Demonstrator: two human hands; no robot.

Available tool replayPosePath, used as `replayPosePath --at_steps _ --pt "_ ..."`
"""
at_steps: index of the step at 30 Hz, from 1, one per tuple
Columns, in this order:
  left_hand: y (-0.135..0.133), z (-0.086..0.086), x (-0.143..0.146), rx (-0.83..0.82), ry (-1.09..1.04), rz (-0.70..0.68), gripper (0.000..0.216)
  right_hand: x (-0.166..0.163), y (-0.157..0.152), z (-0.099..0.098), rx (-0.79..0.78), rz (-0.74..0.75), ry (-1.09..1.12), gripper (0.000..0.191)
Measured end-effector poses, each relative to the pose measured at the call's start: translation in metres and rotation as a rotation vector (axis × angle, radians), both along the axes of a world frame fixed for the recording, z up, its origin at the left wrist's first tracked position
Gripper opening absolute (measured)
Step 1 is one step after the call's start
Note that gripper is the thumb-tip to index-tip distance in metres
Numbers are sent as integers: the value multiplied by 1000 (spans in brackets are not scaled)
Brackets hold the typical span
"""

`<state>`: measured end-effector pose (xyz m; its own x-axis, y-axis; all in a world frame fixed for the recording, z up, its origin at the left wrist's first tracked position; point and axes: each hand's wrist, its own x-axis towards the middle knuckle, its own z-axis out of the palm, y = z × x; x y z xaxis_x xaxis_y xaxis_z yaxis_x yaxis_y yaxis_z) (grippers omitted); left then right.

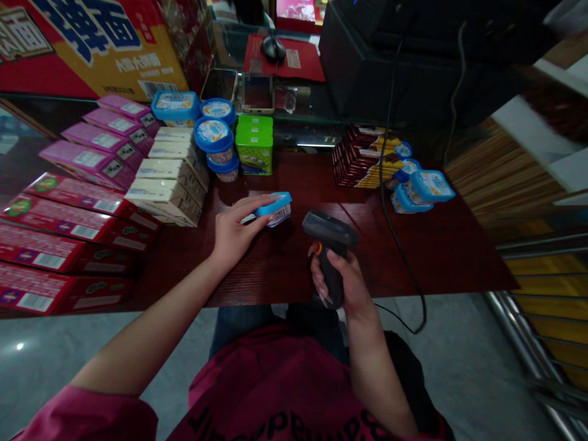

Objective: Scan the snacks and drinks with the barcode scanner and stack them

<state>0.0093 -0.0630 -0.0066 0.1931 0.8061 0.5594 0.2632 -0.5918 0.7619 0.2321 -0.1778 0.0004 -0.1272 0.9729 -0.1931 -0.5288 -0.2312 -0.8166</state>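
My left hand (239, 229) is closed round a small tub with a blue lid (280, 208), just above or on the dark red wooden table (257, 269); whether it touches the wood I cannot tell. A barcode label on the tub's side faces right. In my right hand (351, 278) is a black barcode scanner (331, 245), gripped by its handle, its head pointing left toward the tub. A black cable (399, 245) runs at the right of the scanner and loops below the table's front edge.
Red boxes (59, 245), purple boxes (92, 153) and cream cartons (160, 177) stand in rows at left. Behind are blue-lidded tubs (214, 135) and green packs (255, 144). Dark brown-and-yellow packs (362, 156) and more blue-lidded tubs (429, 187) stand at right. A mouse (273, 48) lies farther back.
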Motion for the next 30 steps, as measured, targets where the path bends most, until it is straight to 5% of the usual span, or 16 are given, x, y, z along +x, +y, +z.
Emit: replayPosePath --at_steps 10,17,23,30 --pt "-7 5 36 390 187 -208 41 61 -35 17 118 -279 -16 37" --pt "-4 8 147 537 160 -473 35 130 -74 18 174 -447 -33 30" --pt "6 13 249 538 96 -673 33 154 -95 13 162 -516 -21 28" --pt "15 -15 297 469 278 -786 34 162 -93 -2 100 -561 -12 29"
